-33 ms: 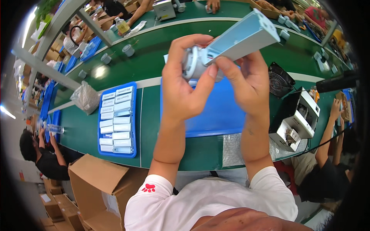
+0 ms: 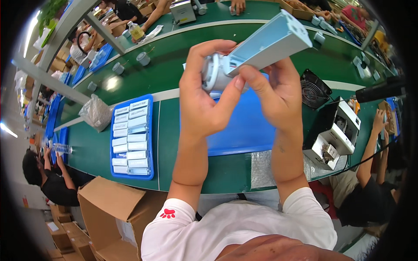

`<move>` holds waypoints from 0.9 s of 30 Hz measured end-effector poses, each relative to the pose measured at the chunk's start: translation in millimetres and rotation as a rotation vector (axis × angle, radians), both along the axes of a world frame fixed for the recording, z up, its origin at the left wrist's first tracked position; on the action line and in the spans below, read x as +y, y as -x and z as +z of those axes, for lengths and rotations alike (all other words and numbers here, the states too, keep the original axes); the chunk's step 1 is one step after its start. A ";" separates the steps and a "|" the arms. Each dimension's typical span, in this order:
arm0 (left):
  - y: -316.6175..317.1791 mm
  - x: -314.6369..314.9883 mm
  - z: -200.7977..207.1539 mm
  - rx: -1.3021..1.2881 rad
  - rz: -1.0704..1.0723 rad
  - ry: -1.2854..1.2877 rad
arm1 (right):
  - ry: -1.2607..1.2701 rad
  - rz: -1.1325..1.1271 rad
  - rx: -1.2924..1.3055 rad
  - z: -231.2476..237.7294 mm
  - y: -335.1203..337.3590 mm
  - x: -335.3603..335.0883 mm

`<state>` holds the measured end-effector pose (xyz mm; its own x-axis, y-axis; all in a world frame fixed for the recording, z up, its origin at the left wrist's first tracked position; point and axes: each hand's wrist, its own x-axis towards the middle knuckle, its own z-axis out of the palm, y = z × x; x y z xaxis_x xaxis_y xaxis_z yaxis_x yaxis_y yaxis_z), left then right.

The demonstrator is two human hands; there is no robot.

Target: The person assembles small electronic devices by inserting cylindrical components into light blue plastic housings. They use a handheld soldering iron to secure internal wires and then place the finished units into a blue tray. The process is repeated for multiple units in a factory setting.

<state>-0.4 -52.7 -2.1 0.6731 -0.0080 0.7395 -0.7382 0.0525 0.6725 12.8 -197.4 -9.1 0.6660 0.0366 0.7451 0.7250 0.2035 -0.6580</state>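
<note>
Both hands hold a pale blue plastic housing (image 2: 272, 48) up above the workbench. Its long, open-sided box part slants up to the right, and a round collar (image 2: 212, 71) forms its lower left end. My left hand (image 2: 202, 98) is wrapped round the collar, with the thumb pressed near the joint. Gripping the box part from below, my right hand (image 2: 278, 98) has its thumb against the side close to the joint; its other fingers are partly hidden behind. Under the hands lies a blue tray (image 2: 244, 130), partly covered by my arms.
A blue tray (image 2: 151, 130) of pale blue box parts (image 2: 137, 138) stands left, near a plastic bag (image 2: 96, 113). At right are a black fan (image 2: 314, 89) and a black-and-white machine (image 2: 333, 135). An open carton (image 2: 109, 200) stands lower left. Other people work around the green benches.
My hands and the housing have shifted very slightly left in the picture. The grip looks the same.
</note>
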 end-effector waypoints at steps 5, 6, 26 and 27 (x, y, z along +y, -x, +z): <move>0.2 -0.2 2.2 -0.014 0.069 -0.070 | 0.031 -0.008 -0.021 2.6 1.8 -5.4; 0.6 -0.2 1.9 -0.012 0.090 -0.089 | 0.037 -0.006 -0.020 2.9 2.1 -5.9; 7.5 -1.0 1.0 0.000 0.204 -0.129 | 0.134 -0.113 -0.129 5.8 8.3 -3.2; 6.8 -1.4 1.0 -0.009 0.201 -0.138 | 0.132 -0.117 -0.125 5.8 8.2 -3.3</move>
<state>-7.2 -54.1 -1.1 0.6647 0.0241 0.7467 -0.7305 -0.1882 0.6564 4.6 -200.7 -3.2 0.5742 0.0671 0.8159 0.8162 0.0317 -0.5770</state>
